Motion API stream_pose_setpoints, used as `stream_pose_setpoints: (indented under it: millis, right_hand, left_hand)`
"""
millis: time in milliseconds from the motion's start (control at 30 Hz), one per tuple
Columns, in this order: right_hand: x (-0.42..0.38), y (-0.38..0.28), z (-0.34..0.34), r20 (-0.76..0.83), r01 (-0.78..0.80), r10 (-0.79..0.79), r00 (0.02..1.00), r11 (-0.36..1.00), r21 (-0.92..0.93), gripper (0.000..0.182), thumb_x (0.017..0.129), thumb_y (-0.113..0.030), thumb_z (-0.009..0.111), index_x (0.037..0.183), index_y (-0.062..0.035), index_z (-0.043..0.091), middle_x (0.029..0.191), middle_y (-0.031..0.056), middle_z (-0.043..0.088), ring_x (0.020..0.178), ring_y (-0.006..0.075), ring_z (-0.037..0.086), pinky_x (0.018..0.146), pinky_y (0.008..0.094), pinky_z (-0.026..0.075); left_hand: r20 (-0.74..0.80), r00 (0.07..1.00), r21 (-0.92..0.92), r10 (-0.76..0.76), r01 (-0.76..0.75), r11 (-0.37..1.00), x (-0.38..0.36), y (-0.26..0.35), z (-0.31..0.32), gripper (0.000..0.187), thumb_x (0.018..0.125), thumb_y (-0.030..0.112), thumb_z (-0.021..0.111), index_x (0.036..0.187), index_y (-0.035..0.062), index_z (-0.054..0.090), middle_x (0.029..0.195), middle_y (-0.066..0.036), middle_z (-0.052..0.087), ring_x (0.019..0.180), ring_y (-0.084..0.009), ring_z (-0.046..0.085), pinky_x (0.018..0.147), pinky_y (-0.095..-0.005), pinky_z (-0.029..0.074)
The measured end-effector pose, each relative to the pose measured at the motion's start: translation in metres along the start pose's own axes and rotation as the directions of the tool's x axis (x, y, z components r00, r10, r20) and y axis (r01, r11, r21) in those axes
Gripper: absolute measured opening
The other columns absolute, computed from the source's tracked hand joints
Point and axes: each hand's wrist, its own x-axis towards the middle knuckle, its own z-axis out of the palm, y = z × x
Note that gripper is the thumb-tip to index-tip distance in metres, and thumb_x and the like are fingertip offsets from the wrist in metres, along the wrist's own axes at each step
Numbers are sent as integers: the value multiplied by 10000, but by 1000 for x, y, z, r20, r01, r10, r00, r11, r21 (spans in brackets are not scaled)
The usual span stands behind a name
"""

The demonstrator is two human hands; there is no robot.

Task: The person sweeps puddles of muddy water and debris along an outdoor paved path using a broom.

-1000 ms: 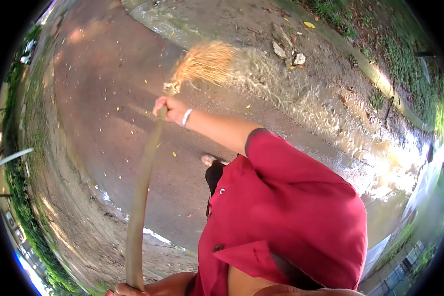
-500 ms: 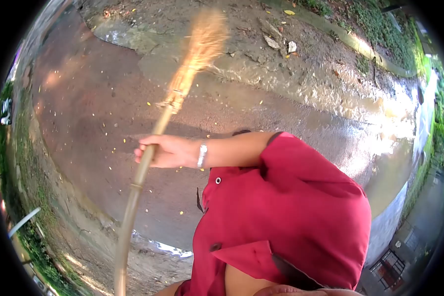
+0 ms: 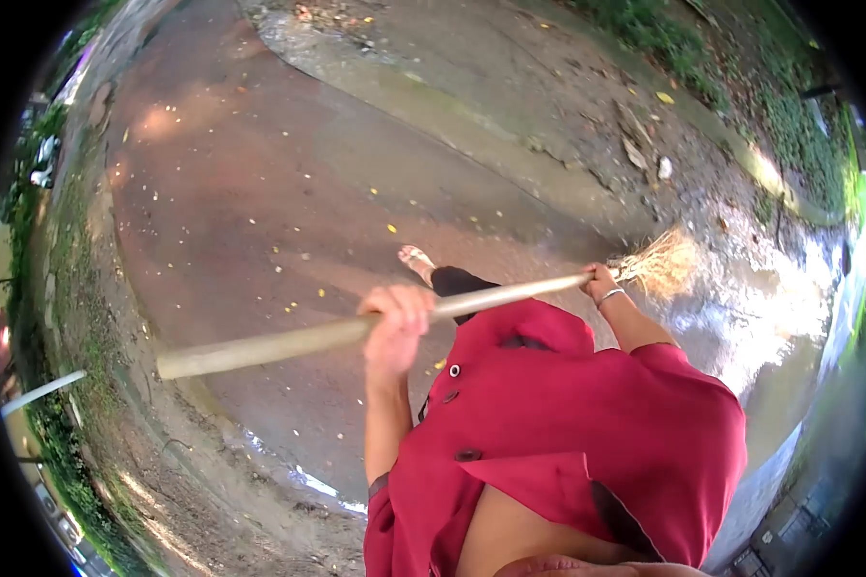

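A long-handled broom (image 3: 500, 294) lies across the front of my body. My left hand (image 3: 394, 327) is wrapped round its pale handle, partway from the thick butt end, which points to the left. Farther right, my right hand (image 3: 601, 282), with a silvery band at the wrist, grips the handle close to the head. The straw bristles (image 3: 666, 263) fan out to the right, over the wet, muddy ground. Below the handle is my red shirt (image 3: 587, 433).
Wet reddish-brown pavement (image 3: 260, 192) stretches ahead, dotted with small yellow leaves. My bare foot (image 3: 416, 262) shows on it. At upper right are mud, stones (image 3: 664, 168) and a low kerb (image 3: 765, 173) with greenery behind. Sunlit water (image 3: 751, 298) glares at right.
The broom has swung from pointing up and away to lying crosswise, its bristles now at right. My right hand has moved right with it. My left hand has come into view on the handle.
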Motion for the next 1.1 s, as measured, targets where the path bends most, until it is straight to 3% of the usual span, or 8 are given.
stream_pose_setpoints:
  millis: [133, 267, 300, 333, 400, 833, 1000, 1100]
  right_hand:
    - [-32, 119, 188, 602, 605, -110, 791, 1, -796, 92, 717, -5, 553, 762, -84, 568, 712, 15, 494, 648, 143, 495, 617, 276, 454]
    - [-115, 237, 428, 815, 782, 17, 580, 269, -562, 78, 765, -2, 537, 812, -61, 559, 694, 27, 517, 689, 145, 537, 710, 264, 464]
    - [-78, 284, 478, 559, 66, 227, 797, 888, -455, 77, 777, 15, 506, 752, -57, 511, 636, 26, 491, 573, 126, 498, 570, 265, 442]
    - [-46, 324, 525, 417, -688, 597, 686, 718, 105, 130, 790, 33, 475, 692, -52, 464, 578, 24, 466, 456, 108, 460, 430, 266, 420]
    - [-129, 319, 617, 428, -779, 677, 599, 617, 114, 218, 813, 33, 428, 624, -67, 383, 508, 0, 370, 403, 96, 382, 399, 243, 379]
    - [-177, 448, 885, 760, -896, 636, 137, 407, -179, 225, 821, -13, 516, 623, -64, 422, 550, 13, 427, 480, 106, 441, 475, 236, 413]
    - [-273, 487, 909, 709, -470, 523, 472, 830, -300, 190, 830, -51, 547, 653, -47, 477, 611, 59, 491, 606, 179, 502, 665, 314, 459]
    - [-255, 500, 901, 606, -522, 533, 591, 825, -216, 154, 802, -29, 573, 671, -25, 493, 672, 104, 534, 708, 240, 519, 777, 384, 458]
  left_hand:
    - [28, 995, 210, 92, -96, 973, 74, 114, -39, 231, 798, 181, 589, 661, 95, 424, 583, -29, 462, 499, -154, 404, 532, -330, 333]
    - [186, 931, 522, 315, -365, 771, 106, 266, -43, 216, 828, 187, 551, 641, 144, 451, 530, 43, 431, 436, -83, 360, 468, -242, 330]
    - [201, 918, 563, 342, -394, 727, 114, 291, -36, 213, 833, 184, 550, 641, 142, 467, 529, 39, 443, 434, -77, 372, 465, -231, 343]
    - [217, 906, 602, 363, -417, 681, 120, 313, -30, 210, 838, 180, 548, 642, 139, 484, 528, 36, 455, 432, -70, 385, 462, -220, 356]
    - [265, 889, 616, 373, -454, 644, 126, 347, -33, 220, 825, 181, 571, 629, 137, 483, 527, 36, 473, 435, -67, 414, 481, -222, 377]
    - [680, 609, 420, 409, -780, 463, 207, 496, -127, 256, 633, 137, 586, 480, 120, 381, 401, 9, 367, 323, -91, 377, 409, -253, 404]
    - [409, 193, -28, 892, -974, 224, 218, 616, -219, 171, 721, 168, 539, 596, 127, 430, 449, 58, 405, 345, -52, 400, 395, -227, 385]
    - [434, 538, 77, 723, -822, 565, 225, 685, -326, 176, 714, 125, 586, 620, 158, 441, 527, 46, 483, 425, -76, 449, 526, -218, 414]
